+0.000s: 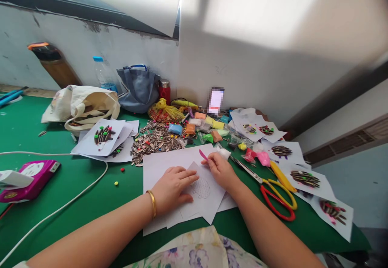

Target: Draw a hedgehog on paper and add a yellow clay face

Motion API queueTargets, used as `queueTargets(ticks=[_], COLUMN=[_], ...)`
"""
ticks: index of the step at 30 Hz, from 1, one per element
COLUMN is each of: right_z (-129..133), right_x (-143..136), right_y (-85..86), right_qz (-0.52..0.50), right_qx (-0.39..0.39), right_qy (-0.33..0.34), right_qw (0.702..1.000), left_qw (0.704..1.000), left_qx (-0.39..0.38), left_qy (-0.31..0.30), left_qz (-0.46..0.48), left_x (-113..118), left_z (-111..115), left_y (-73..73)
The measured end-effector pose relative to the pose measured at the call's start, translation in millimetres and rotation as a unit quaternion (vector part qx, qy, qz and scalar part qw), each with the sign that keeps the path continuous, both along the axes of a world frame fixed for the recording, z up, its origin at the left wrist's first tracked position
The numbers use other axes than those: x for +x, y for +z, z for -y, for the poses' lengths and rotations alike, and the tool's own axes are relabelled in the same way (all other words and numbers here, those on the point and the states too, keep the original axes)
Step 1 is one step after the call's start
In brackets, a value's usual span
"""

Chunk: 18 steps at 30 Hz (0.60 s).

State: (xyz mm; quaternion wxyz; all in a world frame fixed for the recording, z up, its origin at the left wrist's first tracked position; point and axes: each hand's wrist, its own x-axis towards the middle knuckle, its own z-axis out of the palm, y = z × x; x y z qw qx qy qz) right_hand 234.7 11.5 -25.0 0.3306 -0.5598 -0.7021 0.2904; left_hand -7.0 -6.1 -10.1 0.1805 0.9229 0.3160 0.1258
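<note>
My left hand [177,185] lies with its fingers stretched out on white paper, over the left edge of a pencil drawing [201,188] of a rounded, patterned shape. A thin magenta strip [203,154] sticks up from the pinched fingers of my right hand [220,171]; what it is exactly I cannot make out. That hand rests at the upper right of the top sheet [212,207]. Larger white sheets [154,163] lie underneath. A pile of striped sunflower seeds [156,142] lies just beyond the paper.
Scissors [266,187] with red and yellow handles and a yellow utility knife [282,176] lie at right. Seed-decorated sheets [306,179] fan along the right edge; others [101,138] stack at left. Coloured clay packets [190,129] stand behind, near a phone [216,100]. A white cable [75,192] crosses the left.
</note>
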Motion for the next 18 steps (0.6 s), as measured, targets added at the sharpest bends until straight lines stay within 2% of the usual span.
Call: queueTargets(ticks=[5,11,18], right_z=[0,-1,1], right_x=[-2,-4,-11], right_y=[1.8,-4.6,-12.3], right_qz=[0.008,-0.027,-0.056], right_qx=[-0.017,-0.027,-0.003], right_qy=[0.034,0.012,-0.017], right_qw=[0.999,0.999,0.998], left_qw=[1.000,0.998,0.993], left_qx=[-0.004,0.010,0.050], left_qy=[0.011,0.042,0.099], left_qz=[0.008,0.037,0.031], left_x=[0,-2,-1], left_z=[0,1,0], left_y=[-0.9,-7.8,-7.6])
